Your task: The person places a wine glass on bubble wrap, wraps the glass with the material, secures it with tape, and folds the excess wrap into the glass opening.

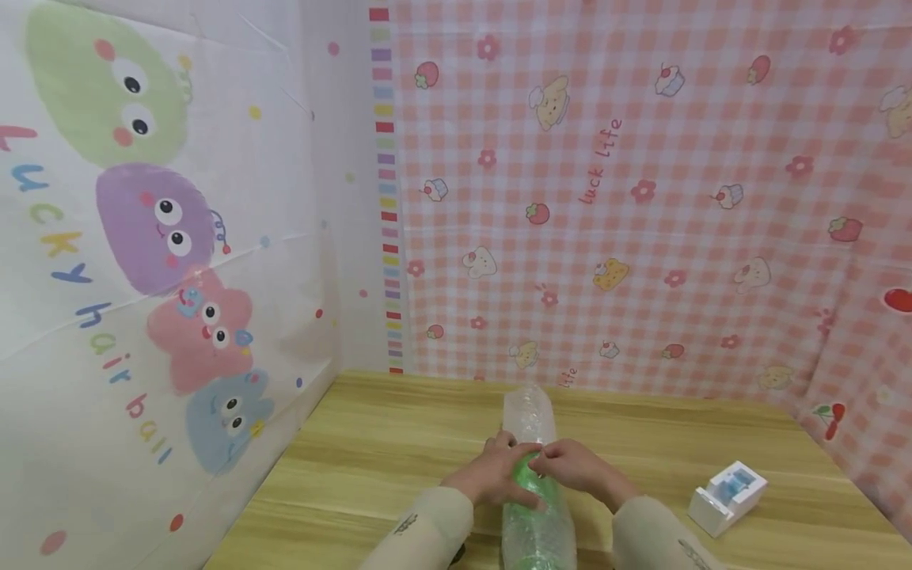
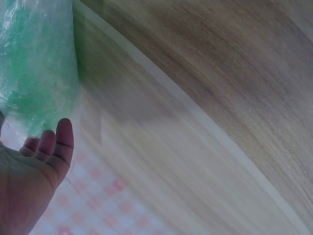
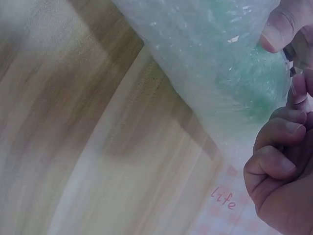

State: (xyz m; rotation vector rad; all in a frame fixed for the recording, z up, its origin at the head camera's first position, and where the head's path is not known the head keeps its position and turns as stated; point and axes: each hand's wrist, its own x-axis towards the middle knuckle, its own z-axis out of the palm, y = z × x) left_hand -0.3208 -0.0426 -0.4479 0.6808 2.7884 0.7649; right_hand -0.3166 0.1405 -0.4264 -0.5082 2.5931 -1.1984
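A long green object wrapped in clear bubble wrap (image 1: 539, 534) lies on the table, running away from me; the wrap hides what kind of thing it is. My left hand (image 1: 492, 473) holds it from the left, thumb across its top and fingers toward its far side. In the left wrist view, several fingers (image 2: 62, 147) show beside the wrap's end. From the right, my right hand (image 1: 580, 469) has curled fingers and pinches at the bubble wrap (image 3: 210, 63) close to the left hand. Whatever small piece lies between its fingertips is hidden.
A white tape dispenser (image 1: 728, 497) with a blue roll stands to the right on the wood-grain table (image 1: 399, 419). Printed cloths, one white with cartoon figures (image 1: 207, 332) and one pink checked (image 1: 606, 237), hang at the left and back.
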